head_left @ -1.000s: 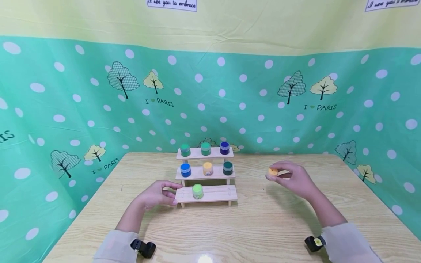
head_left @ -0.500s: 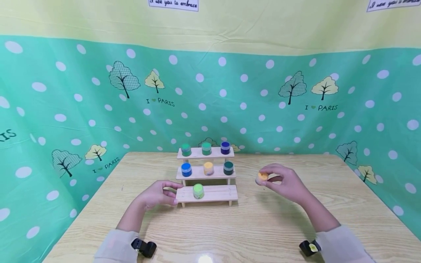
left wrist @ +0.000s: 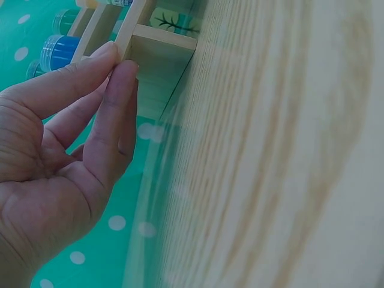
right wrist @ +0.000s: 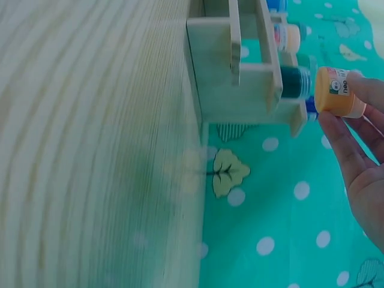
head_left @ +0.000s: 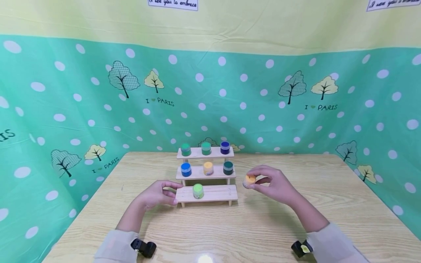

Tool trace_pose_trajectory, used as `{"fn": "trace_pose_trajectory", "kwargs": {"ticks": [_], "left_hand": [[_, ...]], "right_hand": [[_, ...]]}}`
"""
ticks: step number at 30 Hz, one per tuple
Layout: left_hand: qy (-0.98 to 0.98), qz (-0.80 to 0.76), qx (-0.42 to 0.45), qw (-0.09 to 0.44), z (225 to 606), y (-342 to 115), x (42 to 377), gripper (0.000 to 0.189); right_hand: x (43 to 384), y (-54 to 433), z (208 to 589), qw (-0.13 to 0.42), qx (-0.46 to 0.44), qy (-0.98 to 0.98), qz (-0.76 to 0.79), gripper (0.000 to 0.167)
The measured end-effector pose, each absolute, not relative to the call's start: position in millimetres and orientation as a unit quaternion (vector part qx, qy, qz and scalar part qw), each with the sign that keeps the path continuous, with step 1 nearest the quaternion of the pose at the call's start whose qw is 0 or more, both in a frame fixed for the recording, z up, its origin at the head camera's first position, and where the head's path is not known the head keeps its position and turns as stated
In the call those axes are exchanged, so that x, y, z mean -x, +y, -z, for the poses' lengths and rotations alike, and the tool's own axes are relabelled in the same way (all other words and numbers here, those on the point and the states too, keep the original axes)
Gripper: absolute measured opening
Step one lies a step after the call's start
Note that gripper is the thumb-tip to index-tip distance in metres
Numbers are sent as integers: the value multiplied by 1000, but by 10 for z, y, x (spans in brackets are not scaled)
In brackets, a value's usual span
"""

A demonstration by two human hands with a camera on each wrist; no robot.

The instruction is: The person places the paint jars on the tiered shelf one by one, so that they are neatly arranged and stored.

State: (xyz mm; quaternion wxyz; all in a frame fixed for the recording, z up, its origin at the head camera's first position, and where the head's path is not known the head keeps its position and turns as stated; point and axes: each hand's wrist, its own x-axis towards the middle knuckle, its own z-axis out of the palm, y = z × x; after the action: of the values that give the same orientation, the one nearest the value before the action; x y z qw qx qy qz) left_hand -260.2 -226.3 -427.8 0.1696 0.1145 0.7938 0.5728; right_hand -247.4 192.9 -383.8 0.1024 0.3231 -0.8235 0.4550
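A three-tier wooden rack (head_left: 217, 194) stands on the table. My left hand (head_left: 158, 194) pinches the left end of its lowest shelf between thumb and fingers, as the left wrist view also shows. Between thumb and fingers of my right hand (head_left: 273, 185) is a small orange paint jar (head_left: 249, 180), held in the air just right of the rack; its label shows in the right wrist view. On the lowest shelf sits one light green paint jar (head_left: 198, 191). The middle shelf carries a blue jar (head_left: 186, 169), a pale orange jar (head_left: 208, 168) and a dark green jar (head_left: 228, 168).
Two green jars (head_left: 185, 149) and a navy jar (head_left: 225, 148) stand on the top shelf. Behind the wooden table (head_left: 210, 233) hangs a dotted teal and yellow curtain (head_left: 210, 91). A black camera is strapped to each wrist.
My right hand has carried the orange paint jar leftward and slightly nearer to me, towards the rack. The left hand and the jars on the rack have stayed in place.
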Motion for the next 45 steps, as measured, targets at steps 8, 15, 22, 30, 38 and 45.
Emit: {"fn": "trace_pose_trajectory", "kwargs": {"ticks": [8,15,22,30,38,45], "left_hand": [[792,-575,-113,170,4270,-2258,2593,58],[793,-575,-114,167,4266,-2262,2588,58],[795,-573,-112,165,4270,-2262,2591,57],[799,-571,-99,161,4286,-2257,2605,55],[798,-572,-98,163,4292,-2259,2606,56],[796,-574,-101,165,4288,-2266,2597,56]], "right_hand": [[2429,1734,3831,76,-332,-813,-472,30],[2397,1570,3848,56,-321,-802,-500,29],[2428,1419,3929,34,-320,-803,-502,31],[2493,1289,4020,21,-297,-813,-501,33],[2511,1155,4065,-11,-278,-825,-492,31],[2528,1098,4103,-1,-277,-838,-470,29]]}}
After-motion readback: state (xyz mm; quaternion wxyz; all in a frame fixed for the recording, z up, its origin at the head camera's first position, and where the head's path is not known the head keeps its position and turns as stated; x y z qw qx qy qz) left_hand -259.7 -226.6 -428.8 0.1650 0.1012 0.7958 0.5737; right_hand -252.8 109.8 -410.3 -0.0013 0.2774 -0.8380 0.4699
